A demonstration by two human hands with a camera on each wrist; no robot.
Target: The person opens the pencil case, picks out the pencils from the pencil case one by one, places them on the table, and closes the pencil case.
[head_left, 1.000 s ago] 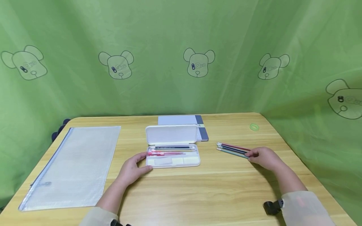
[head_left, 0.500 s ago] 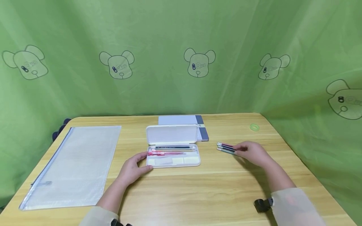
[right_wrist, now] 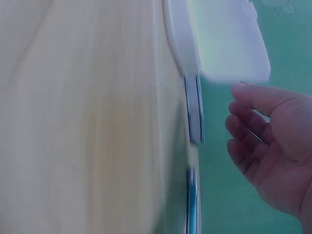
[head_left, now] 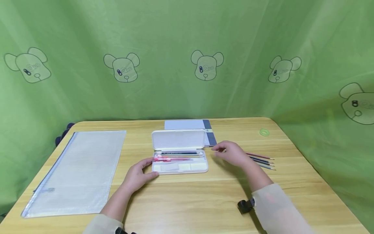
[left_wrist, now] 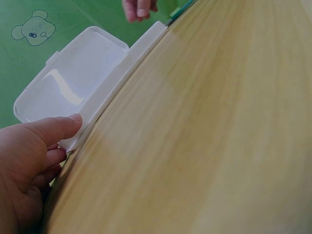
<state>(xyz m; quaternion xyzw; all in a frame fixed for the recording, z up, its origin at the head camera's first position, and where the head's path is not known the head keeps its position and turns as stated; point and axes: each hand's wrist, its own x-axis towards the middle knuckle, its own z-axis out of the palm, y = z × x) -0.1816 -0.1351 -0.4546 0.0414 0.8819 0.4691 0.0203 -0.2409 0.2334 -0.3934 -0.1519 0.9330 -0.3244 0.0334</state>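
Observation:
A white pencil case (head_left: 180, 167) lies with its lid raised at the middle of the table, several pencils and red pens inside. My left hand (head_left: 136, 177) grips its left end, thumb at the front corner; the left wrist view shows the thumb on the case's edge (left_wrist: 122, 80). My right hand (head_left: 232, 154) hovers just right of the case, fingers loosely bent and holding nothing, as the right wrist view also shows. Several dark, red and blue pencils (head_left: 262, 159) lie on the table beneath and right of this hand, which partly hides them.
A clear zip pouch (head_left: 79, 172) lies on the left of the table. Behind the case is a notebook (head_left: 184, 124) with a dark blue edge. A green ring (head_left: 264, 132) lies at the back right. A green curtain (head_left: 163, 81) hangs behind.
My right hand has moved left from the pencils' tips, past their eraser ends, toward the case. The pencils stay on the table. My left hand keeps its grip on the case.

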